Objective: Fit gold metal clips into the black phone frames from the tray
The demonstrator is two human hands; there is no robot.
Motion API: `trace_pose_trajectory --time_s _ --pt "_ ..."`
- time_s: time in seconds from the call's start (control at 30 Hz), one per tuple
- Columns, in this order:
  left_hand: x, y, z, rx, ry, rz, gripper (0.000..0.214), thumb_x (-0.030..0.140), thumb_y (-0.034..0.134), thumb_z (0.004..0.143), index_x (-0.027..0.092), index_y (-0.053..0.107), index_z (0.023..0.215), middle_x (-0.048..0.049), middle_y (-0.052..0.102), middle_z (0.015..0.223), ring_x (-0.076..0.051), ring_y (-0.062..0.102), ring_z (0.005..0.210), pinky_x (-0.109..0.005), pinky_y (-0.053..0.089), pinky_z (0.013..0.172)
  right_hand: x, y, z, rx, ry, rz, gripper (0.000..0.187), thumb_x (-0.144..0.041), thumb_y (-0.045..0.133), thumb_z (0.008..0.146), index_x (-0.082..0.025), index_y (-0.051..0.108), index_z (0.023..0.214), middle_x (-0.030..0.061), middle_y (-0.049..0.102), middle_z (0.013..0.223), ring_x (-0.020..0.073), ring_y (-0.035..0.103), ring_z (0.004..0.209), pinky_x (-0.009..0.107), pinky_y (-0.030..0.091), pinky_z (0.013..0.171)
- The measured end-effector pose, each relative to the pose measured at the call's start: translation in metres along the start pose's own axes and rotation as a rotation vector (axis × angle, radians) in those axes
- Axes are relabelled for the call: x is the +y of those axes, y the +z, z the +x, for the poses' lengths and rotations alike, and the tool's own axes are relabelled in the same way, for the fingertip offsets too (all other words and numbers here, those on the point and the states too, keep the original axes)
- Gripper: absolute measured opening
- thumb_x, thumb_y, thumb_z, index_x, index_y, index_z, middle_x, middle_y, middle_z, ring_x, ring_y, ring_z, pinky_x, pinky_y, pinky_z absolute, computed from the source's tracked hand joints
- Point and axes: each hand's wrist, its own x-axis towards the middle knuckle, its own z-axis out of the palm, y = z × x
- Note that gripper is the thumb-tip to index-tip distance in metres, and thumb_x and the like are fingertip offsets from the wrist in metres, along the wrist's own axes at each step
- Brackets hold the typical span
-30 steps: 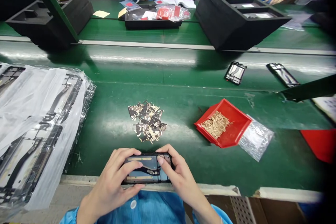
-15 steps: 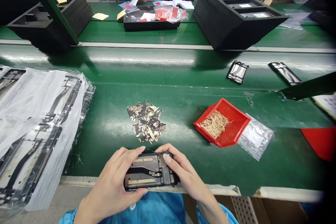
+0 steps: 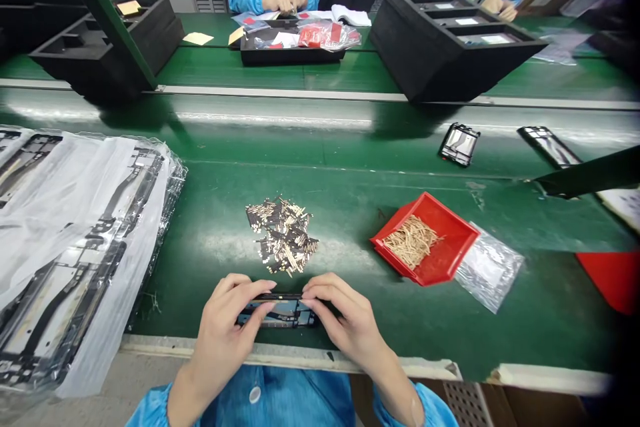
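Note:
Between my hands is a phone frame [image 3: 285, 315], dark-edged with a black ribbon cable across its inside, tilted so its long far edge faces up. My left hand [image 3: 227, 320] pinches its left end, thumb on the near side and fingers along the upper edge. My right hand [image 3: 345, 320] grips the right end in the same way, covering that corner. Just beyond the frame lies a heap of small black and gold strips [image 3: 284, 235] on the green work surface [image 3: 340, 213].
To the right, a red scoop tray [image 3: 450, 247] holds thin tan strips, beside a clear plastic bag [image 3: 490, 267]. Film-covered phone frames [image 3: 90, 253] are stacked at left. Farther off stand black boxes [image 3: 425, 60]; a co-worker's hands [image 3: 285, 3] are behind a black tray [image 3: 293, 55].
The phone frame has been tilted from facing me flat to nearly edge-up. My fingers have shifted onto its upper edge. The co-worker's hands have lowered to the table.

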Motion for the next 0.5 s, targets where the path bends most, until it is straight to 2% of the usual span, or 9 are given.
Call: trace_pose_trajectory --time_s 0.1,0.23,0.37,0.5 --pt "-0.002 0.008 -0.003 0.124 -0.03 -0.005 0.021 0.013 0.075 0.102 0.026 0.077 0.119 -0.0049 0.081 0.104 -0.025 0.071 0.103 -0.037 0.063 0.085 0.0 0.002 -0.004 -0.016 -0.026 -0.007 0.02 -0.007 0.064 0.107 -0.024 0.074 0.112 0.0072 0.076 0.102 0.0209 0.076 0.088 0.032 0.065 0.078" --pt "-0.005 0.012 -0.011 0.233 0.042 0.019 0.022 0.006 0.074 0.1 0.027 0.075 0.105 -0.0007 0.086 0.095 -0.027 0.068 0.104 -0.045 0.058 0.088 -0.011 0.005 -0.009 0.025 0.016 0.0 0.022 -0.005 0.065 0.105 -0.024 0.073 0.111 0.0069 0.076 0.099 0.0218 0.075 0.087 0.035 0.064 0.077" --pt "-0.006 0.013 -0.019 0.285 0.145 0.052 0.032 -0.002 0.074 0.096 0.026 0.065 0.084 0.0035 0.089 0.096 -0.026 0.064 0.097 -0.047 0.05 0.087 -0.017 0.01 -0.012 0.086 0.055 0.061 0.022 -0.005 0.067 0.103 -0.024 0.072 0.11 0.0058 0.074 0.095 0.0212 0.072 0.084 0.034 0.061 0.074" --pt "-0.005 0.013 -0.018 0.276 0.15 0.028 0.032 -0.003 0.073 0.095 0.025 0.063 0.082 0.0023 0.089 0.098 -0.023 0.064 0.088 -0.044 0.051 0.082 -0.015 0.009 -0.011 0.041 0.129 0.142 0.016 -0.009 0.07 0.103 -0.025 0.07 0.102 0.0048 0.071 0.092 0.0206 0.071 0.082 0.033 0.061 0.072"
